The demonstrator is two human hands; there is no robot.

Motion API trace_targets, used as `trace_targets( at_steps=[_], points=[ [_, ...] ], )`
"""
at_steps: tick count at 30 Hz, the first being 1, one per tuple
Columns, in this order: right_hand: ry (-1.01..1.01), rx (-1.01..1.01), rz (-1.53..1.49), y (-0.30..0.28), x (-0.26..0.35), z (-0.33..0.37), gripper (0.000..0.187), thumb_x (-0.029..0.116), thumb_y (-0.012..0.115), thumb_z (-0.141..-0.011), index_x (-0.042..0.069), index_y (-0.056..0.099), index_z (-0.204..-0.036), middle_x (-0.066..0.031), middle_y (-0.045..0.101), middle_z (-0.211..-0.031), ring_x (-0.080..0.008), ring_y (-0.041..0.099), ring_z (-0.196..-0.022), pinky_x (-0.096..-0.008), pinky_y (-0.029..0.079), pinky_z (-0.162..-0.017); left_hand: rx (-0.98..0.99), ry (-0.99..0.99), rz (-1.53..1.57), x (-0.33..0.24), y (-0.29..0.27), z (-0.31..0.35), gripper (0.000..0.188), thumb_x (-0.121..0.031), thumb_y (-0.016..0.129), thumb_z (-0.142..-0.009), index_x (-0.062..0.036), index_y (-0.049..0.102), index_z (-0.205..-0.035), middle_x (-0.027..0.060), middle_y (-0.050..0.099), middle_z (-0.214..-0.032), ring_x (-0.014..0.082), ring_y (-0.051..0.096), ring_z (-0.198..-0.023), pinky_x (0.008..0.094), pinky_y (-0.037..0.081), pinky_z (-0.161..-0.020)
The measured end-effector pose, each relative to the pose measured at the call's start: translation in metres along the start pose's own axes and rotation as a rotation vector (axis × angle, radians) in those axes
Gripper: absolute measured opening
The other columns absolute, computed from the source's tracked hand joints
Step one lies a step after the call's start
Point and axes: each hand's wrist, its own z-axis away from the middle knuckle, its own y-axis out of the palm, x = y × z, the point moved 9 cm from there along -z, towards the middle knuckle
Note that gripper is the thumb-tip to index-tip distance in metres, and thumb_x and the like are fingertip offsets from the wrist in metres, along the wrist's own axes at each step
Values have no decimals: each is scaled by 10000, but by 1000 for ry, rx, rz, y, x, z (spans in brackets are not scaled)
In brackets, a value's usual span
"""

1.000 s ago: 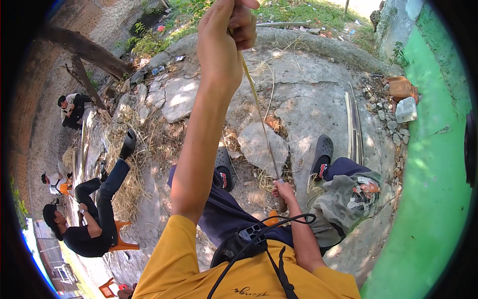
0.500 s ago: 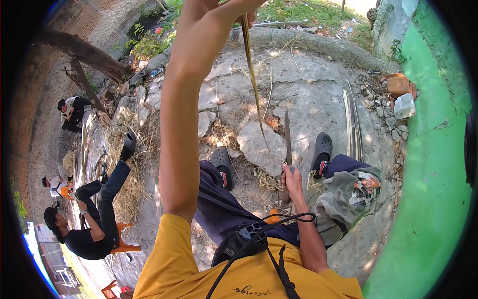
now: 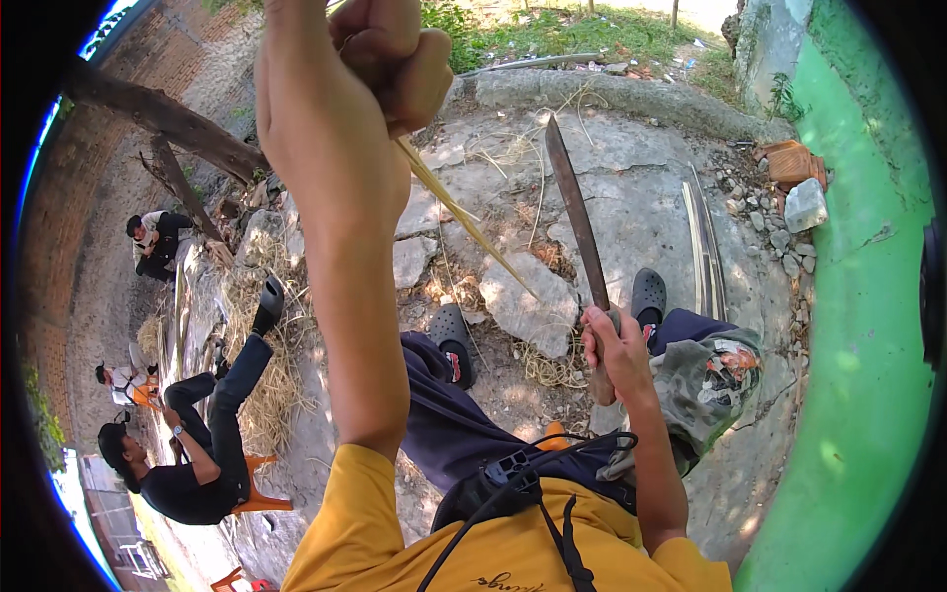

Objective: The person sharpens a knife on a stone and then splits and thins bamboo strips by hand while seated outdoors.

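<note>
Raised at the top, my left hand (image 3: 340,118) is closed around a thin bamboo strip (image 3: 466,219). The strip slants down to the right from below my fist, its tip over the ground in front of my feet. My fist hides its upper end. My right hand (image 3: 619,352) grips the wooden handle of a machete (image 3: 577,202) in front of my right knee. Its long dark blade points up and away, leaning left. Blade and strip are apart.
Several split bamboo strips (image 3: 702,252) lie on the cracked concrete at right, near a green wall (image 3: 848,326). A camouflage cloth (image 3: 705,395) covers my right knee. Straw-like shavings (image 3: 266,385) heap at left, where a person (image 3: 187,483) sits on an orange stool.
My left hand has come lower and left, and the strip now slants more. My right hand has moved up and right, lifting the machete with its blade leaning left.
</note>
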Motion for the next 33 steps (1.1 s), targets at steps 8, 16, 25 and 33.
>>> trace_targets(
  at_steps=[8,16,25,33],
  points=[
    [-20,274,24,47,59,56,281,296,601,-985,16,584,-977,26,511,-592,-49,464,-497,-230,369,-479,-10,115,-60,-27,17,36,464,-523,315,-1067,-115,444,-890,-19,295,-669,68,158,-440,255,133,-398],
    [-108,312,195,48,61,52,267,263,621,-969,-2,608,-995,18,532,-607,-35,482,-518,-229,385,-487,-30,39,56,-15,19,24,425,-456,318,-1030,-68,461,-933,18,355,-789,103,255,-537,263,216,-469],
    [-205,-338,668,-58,-91,-61,403,363,666,-905,-28,636,-808,-106,605,-566,-190,614,-511,-367,476,-533,-154,-87,17,13,5,5,241,-247,426,-899,-68,494,-1047,7,353,-763,84,241,-543,257,199,-499],
    [86,-408,745,-110,-224,-78,415,385,676,-863,-15,660,-753,-97,632,-569,-209,656,-528,-370,505,-550,-17,-132,287,13,30,4,365,-301,453,-857,-31,437,-1102,87,441,-865,72,281,-487,242,219,-448]
  ],
)
